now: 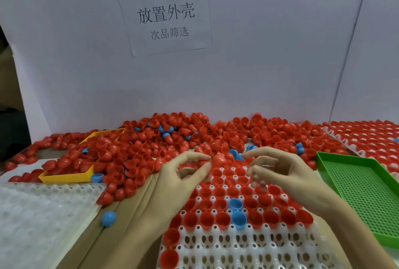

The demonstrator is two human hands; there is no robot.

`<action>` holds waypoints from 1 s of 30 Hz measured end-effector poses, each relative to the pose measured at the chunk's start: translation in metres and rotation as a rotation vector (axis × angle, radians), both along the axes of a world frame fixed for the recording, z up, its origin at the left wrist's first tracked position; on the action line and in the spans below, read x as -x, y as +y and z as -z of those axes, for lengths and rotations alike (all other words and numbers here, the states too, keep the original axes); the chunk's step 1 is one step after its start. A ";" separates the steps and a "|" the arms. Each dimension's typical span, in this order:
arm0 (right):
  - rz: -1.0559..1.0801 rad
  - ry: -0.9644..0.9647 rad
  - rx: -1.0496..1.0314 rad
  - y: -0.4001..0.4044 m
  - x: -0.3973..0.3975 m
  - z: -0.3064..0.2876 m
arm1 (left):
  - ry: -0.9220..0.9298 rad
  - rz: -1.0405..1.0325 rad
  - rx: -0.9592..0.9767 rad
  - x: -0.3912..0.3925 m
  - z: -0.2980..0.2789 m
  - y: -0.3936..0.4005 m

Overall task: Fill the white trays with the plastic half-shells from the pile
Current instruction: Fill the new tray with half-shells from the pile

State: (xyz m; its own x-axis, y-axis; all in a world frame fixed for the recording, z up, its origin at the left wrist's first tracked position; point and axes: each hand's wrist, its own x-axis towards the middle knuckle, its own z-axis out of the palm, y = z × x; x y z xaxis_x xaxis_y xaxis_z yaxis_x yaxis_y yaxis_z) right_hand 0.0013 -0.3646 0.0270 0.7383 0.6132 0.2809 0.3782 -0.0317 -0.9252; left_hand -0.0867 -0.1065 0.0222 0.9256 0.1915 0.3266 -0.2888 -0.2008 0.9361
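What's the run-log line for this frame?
stage: filling | centre tray: far rows filled | left hand: curled, empty | right hand: curled, contents unclear | pile: large

Soft, even light fills the view with no hard shadows, only a faint grey shade on the white backboard (259, 63) far beyond the grip, and small white glints on the glossy red half-shells (151, 149) just past it. The right hand (287, 173) has motion-blurred fingertips (257, 177), while the left hand (177, 180) reads sharper. Wide-angle distortion bends the backboard seams at the far edges, and the near white tray (43, 214) left of the grip is smeared and soft.
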 end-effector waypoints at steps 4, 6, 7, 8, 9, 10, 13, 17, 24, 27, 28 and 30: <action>-0.112 -0.070 0.019 0.017 0.013 -0.005 | 0.047 0.038 0.050 0.012 -0.003 -0.010; -0.101 -0.106 0.048 0.022 0.017 -0.005 | 0.080 0.079 0.065 0.014 -0.002 -0.015; -0.087 -0.135 0.065 0.024 0.019 -0.004 | 0.099 0.109 0.074 0.015 0.000 -0.017; -0.063 -0.169 0.074 0.025 0.021 -0.004 | 0.119 0.142 0.088 0.015 0.001 -0.019; -0.036 -0.195 0.074 0.026 0.022 -0.005 | 0.138 0.171 0.108 0.015 0.003 -0.021; -0.011 -0.205 0.068 0.028 0.023 -0.005 | 0.153 0.198 0.129 0.015 0.005 -0.022; 0.044 -0.187 0.060 0.028 0.022 -0.004 | 0.170 0.273 0.197 0.013 0.007 -0.019; 0.066 -0.140 0.070 0.025 0.019 -0.001 | 0.165 0.271 0.247 0.011 0.012 -0.009; 0.093 -0.113 0.069 0.020 0.012 0.001 | -0.101 -0.387 -0.485 -0.009 0.019 0.052; 0.099 -0.099 0.082 0.018 0.010 0.002 | -0.050 -0.590 -0.747 -0.016 0.024 0.083; 0.102 -0.091 0.086 0.018 0.010 0.003 | 0.008 -0.599 -0.797 -0.016 0.025 0.085; 0.110 -0.076 0.106 0.017 0.009 0.004 | -0.015 -0.573 -0.864 -0.013 0.025 0.080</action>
